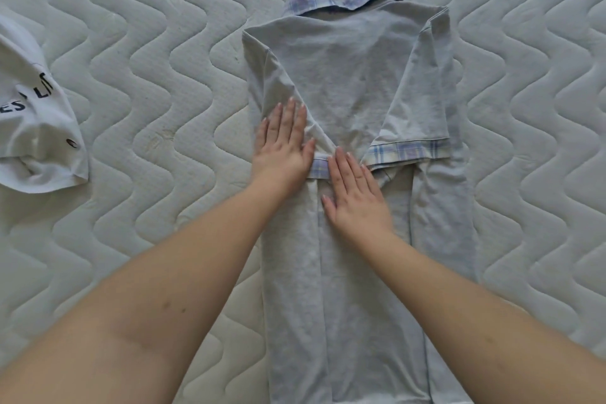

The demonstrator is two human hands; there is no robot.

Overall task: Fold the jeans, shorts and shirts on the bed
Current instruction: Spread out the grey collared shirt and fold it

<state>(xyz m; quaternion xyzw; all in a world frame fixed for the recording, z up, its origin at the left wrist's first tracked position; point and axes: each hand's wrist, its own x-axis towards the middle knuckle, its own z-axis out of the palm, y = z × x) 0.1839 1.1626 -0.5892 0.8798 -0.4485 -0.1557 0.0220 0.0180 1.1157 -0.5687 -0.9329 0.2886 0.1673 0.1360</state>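
Two hands (pixel 319 174) flat on one polo shirt (pixel 354 82).

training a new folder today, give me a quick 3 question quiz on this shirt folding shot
1. True or false: both sleeves of the grey polo shirt are folded in over its back.
2. Which hand lies on the left sleeve? A) left hand B) right hand C) neither
3. Fill in: the white printed garment lies on the mattress to the ____ of the shirt.

Key
1. True: both plaid cuffs meet near the middle.
2. A: it rests flat on that sleeve; the right hand presses flat just below the cuffs.
3. Left, apart from the shirt.
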